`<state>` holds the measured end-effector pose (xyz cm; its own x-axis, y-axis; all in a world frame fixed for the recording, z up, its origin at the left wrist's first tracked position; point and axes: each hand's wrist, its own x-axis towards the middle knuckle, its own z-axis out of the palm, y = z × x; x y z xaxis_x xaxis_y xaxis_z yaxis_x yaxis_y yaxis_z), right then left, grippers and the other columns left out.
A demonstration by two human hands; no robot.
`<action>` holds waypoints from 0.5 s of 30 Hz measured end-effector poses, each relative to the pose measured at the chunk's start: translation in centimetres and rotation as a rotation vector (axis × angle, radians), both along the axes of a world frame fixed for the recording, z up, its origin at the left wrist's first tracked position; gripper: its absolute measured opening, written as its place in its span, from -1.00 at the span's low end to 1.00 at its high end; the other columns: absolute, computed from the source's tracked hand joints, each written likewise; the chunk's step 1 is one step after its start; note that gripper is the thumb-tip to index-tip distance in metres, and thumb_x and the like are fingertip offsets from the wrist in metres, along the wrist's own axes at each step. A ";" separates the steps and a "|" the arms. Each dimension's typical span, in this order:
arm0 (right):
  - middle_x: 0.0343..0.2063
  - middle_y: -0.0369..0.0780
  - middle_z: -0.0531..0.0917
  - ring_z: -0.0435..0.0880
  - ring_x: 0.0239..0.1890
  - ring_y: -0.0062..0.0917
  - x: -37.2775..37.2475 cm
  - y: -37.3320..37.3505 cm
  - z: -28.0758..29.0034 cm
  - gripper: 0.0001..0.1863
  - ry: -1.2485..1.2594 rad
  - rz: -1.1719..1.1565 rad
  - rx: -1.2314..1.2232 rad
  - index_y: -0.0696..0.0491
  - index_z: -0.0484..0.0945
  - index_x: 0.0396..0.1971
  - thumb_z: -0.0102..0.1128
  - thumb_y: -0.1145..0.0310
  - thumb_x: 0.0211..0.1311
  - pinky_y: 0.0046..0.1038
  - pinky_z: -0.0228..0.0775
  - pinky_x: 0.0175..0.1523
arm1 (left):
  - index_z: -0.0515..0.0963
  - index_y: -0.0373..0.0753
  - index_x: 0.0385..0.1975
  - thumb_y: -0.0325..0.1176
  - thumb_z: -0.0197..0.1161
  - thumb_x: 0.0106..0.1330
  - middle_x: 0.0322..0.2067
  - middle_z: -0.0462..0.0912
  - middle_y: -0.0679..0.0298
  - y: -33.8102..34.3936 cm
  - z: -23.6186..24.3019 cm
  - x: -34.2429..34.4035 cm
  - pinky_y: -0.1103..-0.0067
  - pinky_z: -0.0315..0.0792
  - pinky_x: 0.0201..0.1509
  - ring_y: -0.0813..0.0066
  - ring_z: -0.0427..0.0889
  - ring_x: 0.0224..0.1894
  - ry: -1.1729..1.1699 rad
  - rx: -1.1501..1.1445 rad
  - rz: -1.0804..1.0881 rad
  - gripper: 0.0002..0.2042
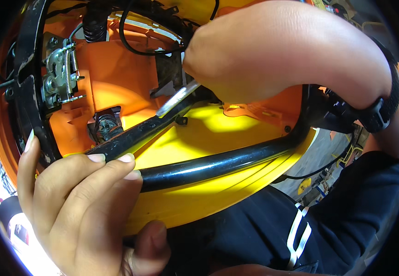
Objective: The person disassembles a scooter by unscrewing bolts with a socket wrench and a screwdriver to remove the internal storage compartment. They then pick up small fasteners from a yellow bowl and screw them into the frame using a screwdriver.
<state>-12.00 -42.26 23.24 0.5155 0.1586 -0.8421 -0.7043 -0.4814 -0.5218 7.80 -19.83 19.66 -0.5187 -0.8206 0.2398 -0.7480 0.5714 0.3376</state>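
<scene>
Knurled silver tool (176,100) slanting from beneath the right hand (236,57) toward the upper tube of a black tubular frame (222,162).
The left hand (72,200) is loosely open, fingertips resting on the frame, gripping nothing; the right is curled over the tool's upper end, fingers hidden, so I cannot tell how firmly it grips. To work well here, brace the frame with the left, move the tool in short, even strokes, and steer clear of the black cable loop (151,54) and yellow panel (176,207).

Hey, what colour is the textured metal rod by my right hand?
The textured metal rod is shiny silver; it shows best in the head view.
</scene>
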 end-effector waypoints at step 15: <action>-0.42 -0.03 0.64 0.63 -0.38 -0.29 -3.2 4.5 5.6 -0.74 -0.377 -0.101 -0.334 0.30 0.57 -0.23 -0.01 0.48 0.18 -0.38 0.48 -0.25 | 0.63 -0.32 -0.45 -0.43 0.16 0.14 -0.44 0.63 0.14 -0.3 1.2 -5.6 0.18 0.24 0.31 0.21 0.62 -0.23 0.004 0.244 0.294 -0.87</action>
